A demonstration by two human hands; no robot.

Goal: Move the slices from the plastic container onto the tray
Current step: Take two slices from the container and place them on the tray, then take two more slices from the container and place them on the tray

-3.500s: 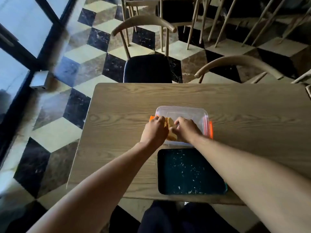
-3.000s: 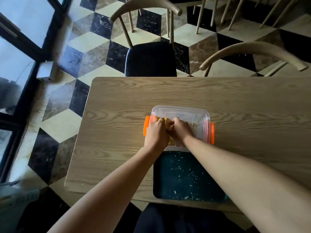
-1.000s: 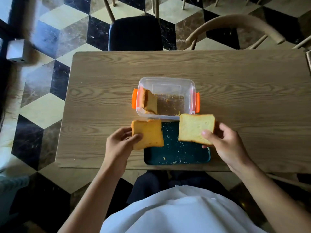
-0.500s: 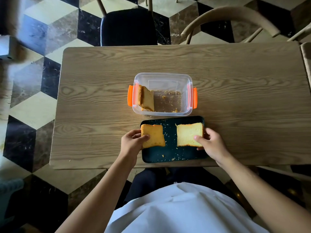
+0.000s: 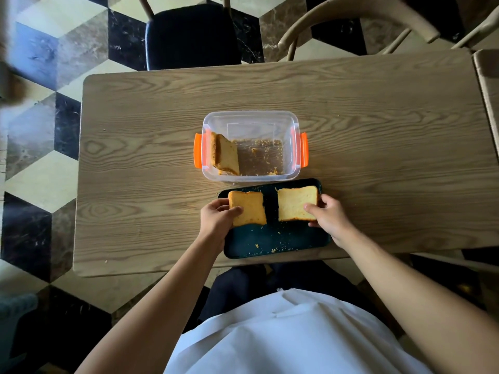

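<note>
A dark green tray [image 5: 278, 242] lies at the table's near edge, just in front of a clear plastic container [image 5: 290, 125] with orange clips. Two yellow cake slices rest flat on the tray's far half. My left hand [image 5: 216, 218] grips the left slice [image 5: 249, 207] by its left edge. My right hand [image 5: 329, 215] grips the right slice [image 5: 295, 203] by its right edge. One more slice [image 5: 225, 157] leans upright against the container's left wall, with crumbs on the container floor.
The wooden table [image 5: 135, 157] extends far to the left and right of the tray. A dark-seated chair [image 5: 191, 36] and a curved wooden chair back [image 5: 351, 12] stand beyond the far edge. Another table edge [image 5: 488, 85] sits at the right.
Both hands took one slice each out of the container, carried them toward me and lowered them onto the tray. The slices now lie flat with the hands still on them.
</note>
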